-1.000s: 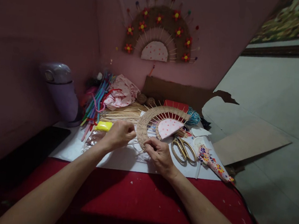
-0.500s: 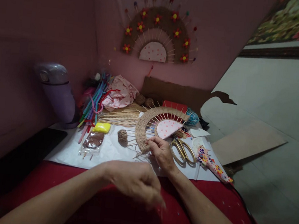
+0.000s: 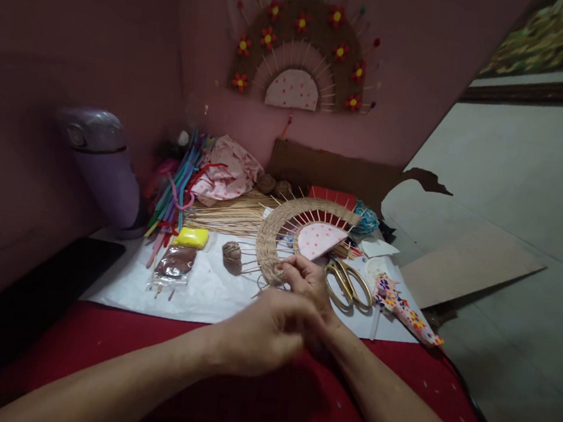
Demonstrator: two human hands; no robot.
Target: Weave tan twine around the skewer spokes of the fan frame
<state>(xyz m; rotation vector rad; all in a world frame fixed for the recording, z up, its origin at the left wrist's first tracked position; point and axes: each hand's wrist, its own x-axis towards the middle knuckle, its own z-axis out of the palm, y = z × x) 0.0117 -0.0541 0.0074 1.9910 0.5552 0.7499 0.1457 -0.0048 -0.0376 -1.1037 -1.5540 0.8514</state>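
While I watch through the head camera, my right hand (image 3: 308,282) rests on the white paper sheet (image 3: 203,290) near the middle of the counter (image 3: 185,362). Its grip is pinched together on the lower left end of the woven half-ring (image 3: 270,233). From the fingertips the half-ring arches away toward the counter's far edge, with a pink dotted paper wedge (image 3: 319,238) lying inside its curve. My left hand (image 3: 268,334) hovers closer to the front edge, just in front of the right wrist, with its fingers curled. It is blurred, so I cannot tell whether its grip has anything in it. A twine ball (image 3: 231,253) sits just left of the half-ring, apart from both hands. Gold scissors (image 3: 349,285) lie just beside the right hand on its right.
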